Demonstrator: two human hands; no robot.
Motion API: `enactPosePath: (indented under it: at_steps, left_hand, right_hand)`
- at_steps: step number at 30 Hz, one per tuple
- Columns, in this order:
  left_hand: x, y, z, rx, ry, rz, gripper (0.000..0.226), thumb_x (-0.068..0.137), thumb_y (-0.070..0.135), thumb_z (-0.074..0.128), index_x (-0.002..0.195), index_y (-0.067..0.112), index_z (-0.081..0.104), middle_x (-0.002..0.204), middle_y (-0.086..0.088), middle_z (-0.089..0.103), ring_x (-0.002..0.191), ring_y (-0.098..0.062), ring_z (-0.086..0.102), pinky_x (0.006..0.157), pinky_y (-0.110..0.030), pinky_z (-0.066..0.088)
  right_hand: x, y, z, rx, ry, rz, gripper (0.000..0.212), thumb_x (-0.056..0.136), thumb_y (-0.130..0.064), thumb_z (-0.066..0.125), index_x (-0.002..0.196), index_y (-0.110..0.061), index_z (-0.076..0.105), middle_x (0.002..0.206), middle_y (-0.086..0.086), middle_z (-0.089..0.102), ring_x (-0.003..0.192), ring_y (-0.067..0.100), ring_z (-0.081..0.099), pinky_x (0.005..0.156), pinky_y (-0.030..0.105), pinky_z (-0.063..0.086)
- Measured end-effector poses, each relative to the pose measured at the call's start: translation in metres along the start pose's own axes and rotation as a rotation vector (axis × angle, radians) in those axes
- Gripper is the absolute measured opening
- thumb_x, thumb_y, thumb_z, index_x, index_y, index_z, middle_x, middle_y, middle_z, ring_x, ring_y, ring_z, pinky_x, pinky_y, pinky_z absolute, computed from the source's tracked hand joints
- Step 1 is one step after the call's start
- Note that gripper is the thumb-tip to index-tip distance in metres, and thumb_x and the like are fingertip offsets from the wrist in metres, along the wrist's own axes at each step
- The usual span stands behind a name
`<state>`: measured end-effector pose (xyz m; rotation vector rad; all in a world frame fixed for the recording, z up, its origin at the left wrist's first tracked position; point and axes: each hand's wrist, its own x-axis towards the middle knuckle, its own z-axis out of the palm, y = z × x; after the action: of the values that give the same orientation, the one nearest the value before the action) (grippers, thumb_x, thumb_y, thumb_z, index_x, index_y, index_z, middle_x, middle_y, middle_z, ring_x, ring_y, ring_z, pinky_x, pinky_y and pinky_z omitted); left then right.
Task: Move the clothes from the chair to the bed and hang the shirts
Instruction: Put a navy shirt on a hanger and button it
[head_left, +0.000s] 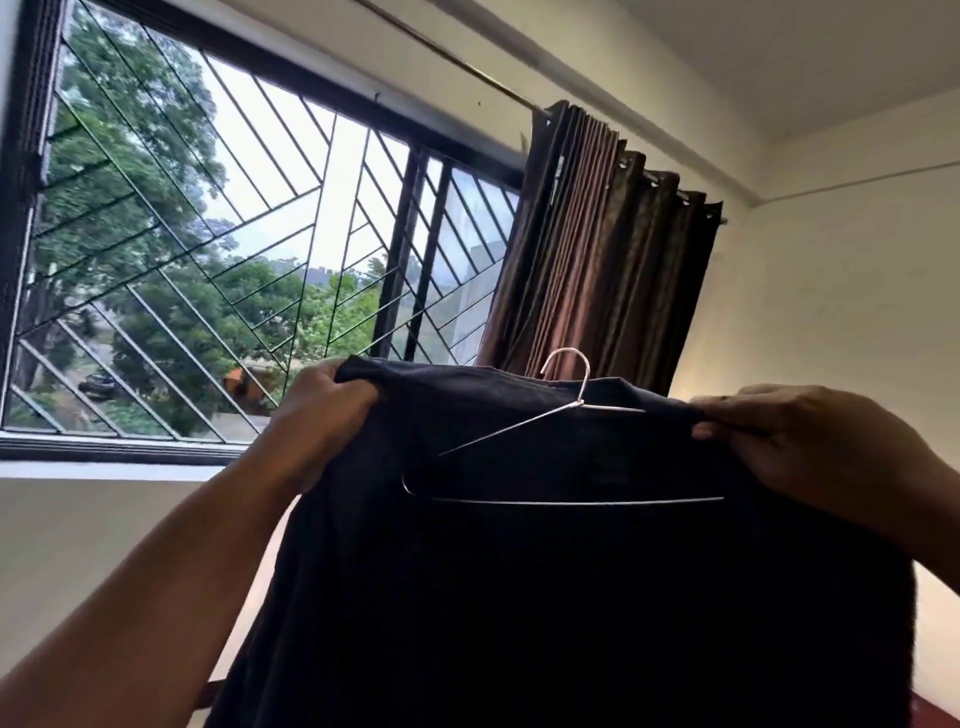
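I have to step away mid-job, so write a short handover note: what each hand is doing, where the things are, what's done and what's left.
Left hand: grips one shoulder of the dark shirt, held up before the window.
Right hand: pinches the other shoulder.
Thin silver wire hanger: partly inside the shirt, hook poking out at the collar, one arm not yet under the fabric.
Done: shirt picked up, hanger inserted.
Left: seat the shoulders, hang it. Chair, bed and other clothes are out of view.

No readable text; small label inside black shirt (602, 470) too dark, illegible.
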<state>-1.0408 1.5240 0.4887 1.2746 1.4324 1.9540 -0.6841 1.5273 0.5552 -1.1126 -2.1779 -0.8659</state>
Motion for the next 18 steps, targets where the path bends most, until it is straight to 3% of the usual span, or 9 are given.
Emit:
enactPosePath:
  at_steps: [2,4,7,9,11,13,15,18]
  left_hand:
    - [-0.006,0.018,0.007,-0.077,-0.021,0.03,0.011,0.075,0.012,0.065,0.081,0.019,0.072,0.078,-0.006,0.073,0.071,-0.027,0.067,0.07,-0.038,0.056]
    - [-0.019,0.036,0.016,-0.097,0.06,0.122,0.006,0.076,0.018,0.066,0.08,0.021,0.07,0.073,0.004,0.072,0.069,-0.02,0.066,0.067,-0.031,0.053]
    - [-0.058,0.05,0.041,0.093,0.104,0.298,0.01,0.079,0.035,0.065,0.083,0.026,0.068,0.069,0.013,0.069,0.068,-0.008,0.064,0.064,-0.025,0.048]
    - [-0.086,0.05,0.06,0.436,-0.155,0.384,0.041,0.076,0.059,0.059,0.103,0.03,0.067,0.087,0.012,0.073,0.084,-0.008,0.069,0.074,-0.026,0.052]
    - [-0.107,0.05,0.069,0.971,-0.516,0.252,0.059,0.079,0.074,0.052,0.113,0.027,0.063,0.105,0.006,0.071,0.095,-0.013,0.066,0.078,-0.025,0.05]
    - [-0.116,0.052,0.07,1.26,-0.661,0.148,0.063,0.077,0.077,0.052,0.109,0.024,0.064,0.104,0.004,0.07,0.091,-0.015,0.063,0.073,-0.026,0.046]
    - [-0.119,0.065,0.066,1.169,-0.516,0.249,0.067,0.067,0.083,0.053,0.108,0.031,0.064,0.091,0.01,0.068,0.083,-0.01,0.063,0.072,-0.026,0.048]
    - [-0.109,0.081,0.066,0.849,0.042,0.633,0.062,0.067,0.081,0.054,0.107,0.034,0.062,0.086,0.014,0.065,0.084,-0.016,0.062,0.077,-0.035,0.05]
  right_hand:
    - [0.001,0.0,0.001,0.001,-0.035,0.063,0.025,0.093,-0.045,0.056,0.115,-0.046,0.068,0.103,-0.013,0.071,0.093,0.021,0.069,0.071,0.033,0.049]
    - [0.0,0.002,0.001,0.059,-0.041,0.131,0.026,0.092,-0.04,0.059,0.116,-0.046,0.068,0.111,-0.014,0.071,0.102,0.02,0.066,0.08,0.033,0.049]
    - [0.0,0.011,0.001,0.38,0.005,0.265,0.021,0.089,-0.033,0.068,0.101,-0.05,0.072,0.107,-0.02,0.072,0.102,0.008,0.067,0.087,0.028,0.049]
    - [-0.003,0.019,-0.003,0.602,0.005,0.289,0.026,0.087,-0.026,0.071,0.086,-0.052,0.073,0.093,-0.024,0.073,0.09,-0.004,0.067,0.083,0.016,0.05]
    - [-0.008,0.029,-0.008,0.738,-0.028,0.306,0.028,0.088,-0.021,0.071,0.081,-0.049,0.075,0.086,-0.022,0.074,0.082,-0.005,0.069,0.081,0.016,0.05]
    - [-0.016,0.043,-0.015,0.77,-0.021,0.288,0.03,0.088,-0.02,0.07,0.08,-0.049,0.075,0.084,-0.021,0.074,0.08,-0.003,0.069,0.082,0.019,0.05]
    - [-0.026,0.059,-0.02,0.767,0.008,0.259,0.036,0.087,-0.021,0.071,0.075,-0.055,0.073,0.084,-0.023,0.073,0.082,-0.005,0.069,0.081,0.016,0.05]
    - [-0.043,0.087,-0.029,0.724,0.066,0.257,0.049,0.086,-0.022,0.072,0.065,-0.065,0.064,0.076,-0.035,0.067,0.079,-0.013,0.065,0.074,0.002,0.044]
